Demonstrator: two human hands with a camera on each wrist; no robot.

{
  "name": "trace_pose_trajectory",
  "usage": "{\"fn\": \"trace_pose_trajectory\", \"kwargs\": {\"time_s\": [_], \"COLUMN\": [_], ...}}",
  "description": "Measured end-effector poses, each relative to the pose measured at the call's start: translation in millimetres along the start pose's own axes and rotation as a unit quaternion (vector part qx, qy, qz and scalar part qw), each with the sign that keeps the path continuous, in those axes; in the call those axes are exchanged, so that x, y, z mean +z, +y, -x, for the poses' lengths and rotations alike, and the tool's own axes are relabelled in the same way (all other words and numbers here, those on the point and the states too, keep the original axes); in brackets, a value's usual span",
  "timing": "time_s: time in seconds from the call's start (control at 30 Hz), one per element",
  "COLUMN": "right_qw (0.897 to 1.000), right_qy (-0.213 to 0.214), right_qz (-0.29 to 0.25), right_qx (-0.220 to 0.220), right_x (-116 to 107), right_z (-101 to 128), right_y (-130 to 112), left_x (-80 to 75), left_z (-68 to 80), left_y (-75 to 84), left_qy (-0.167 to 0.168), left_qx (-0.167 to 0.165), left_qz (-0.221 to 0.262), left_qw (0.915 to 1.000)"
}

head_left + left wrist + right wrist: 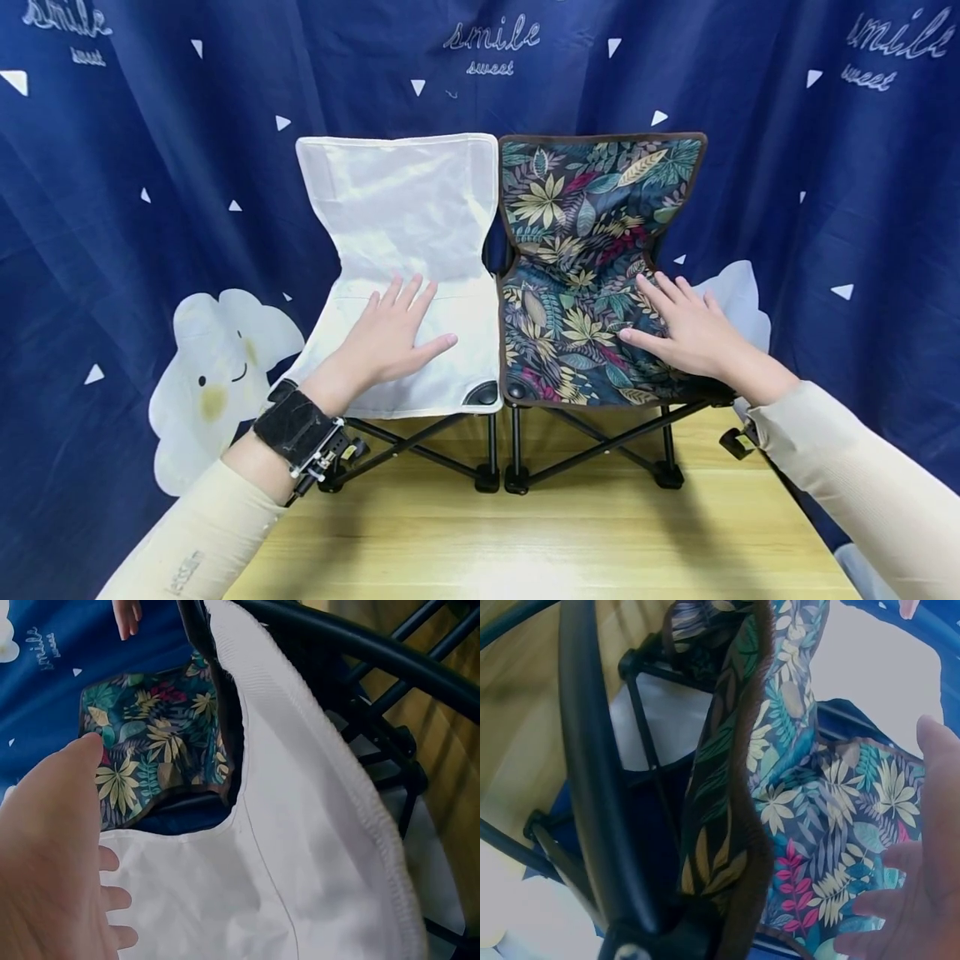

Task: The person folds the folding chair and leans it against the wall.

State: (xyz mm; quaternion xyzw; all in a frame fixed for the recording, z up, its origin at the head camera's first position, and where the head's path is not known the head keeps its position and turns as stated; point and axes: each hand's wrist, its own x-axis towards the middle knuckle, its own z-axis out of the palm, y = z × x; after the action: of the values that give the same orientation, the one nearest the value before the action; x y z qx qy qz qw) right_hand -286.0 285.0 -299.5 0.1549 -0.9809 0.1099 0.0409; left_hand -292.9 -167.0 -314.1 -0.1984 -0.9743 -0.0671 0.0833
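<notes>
Two small folding camp chairs stand side by side on a wooden table [525, 542]. The white chair [405, 217] is on the left, the leaf-print chair [592, 208] on the right. My left hand [393, 333] lies flat on the white seat with straight, spread fingers; the left wrist view shows that hand [52, 862] resting on the white fabric [247, 892]. On the leaf-print seat my right hand [686, 329] lies flat, fingers spread. The right wrist view shows the hand [915, 900] on the leaf fabric [817, 825].
A dark blue curtain [112, 208] with cloud figures hangs close behind the chairs. Black metal legs [420, 454] cross under both seats. Bare table surface lies in front of the chairs. A black wrist strap [296, 429] sits on my left forearm.
</notes>
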Motion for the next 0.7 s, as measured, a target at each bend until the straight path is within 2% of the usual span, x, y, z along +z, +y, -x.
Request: {"fn": "trace_pose_trajectory", "kwargs": {"time_s": [0.37, 0.7], "right_qw": [0.996, 0.992], "right_qy": [0.042, 0.056], "right_qz": [-0.056, -0.087], "right_qx": [-0.047, -0.073], "right_x": [-2.1, 1.5], "right_z": [6.9, 13.8], "right_y": [12.6, 25.2], "left_x": [1.8, 5.9], "left_z": [4.6, 8.5], "left_y": [7.0, 16.5], "left_qy": [0.022, 0.033], "left_qx": [0.027, 0.047], "left_qz": [0.059, 0.111], "left_qw": [0.9977, 0.9922]}}
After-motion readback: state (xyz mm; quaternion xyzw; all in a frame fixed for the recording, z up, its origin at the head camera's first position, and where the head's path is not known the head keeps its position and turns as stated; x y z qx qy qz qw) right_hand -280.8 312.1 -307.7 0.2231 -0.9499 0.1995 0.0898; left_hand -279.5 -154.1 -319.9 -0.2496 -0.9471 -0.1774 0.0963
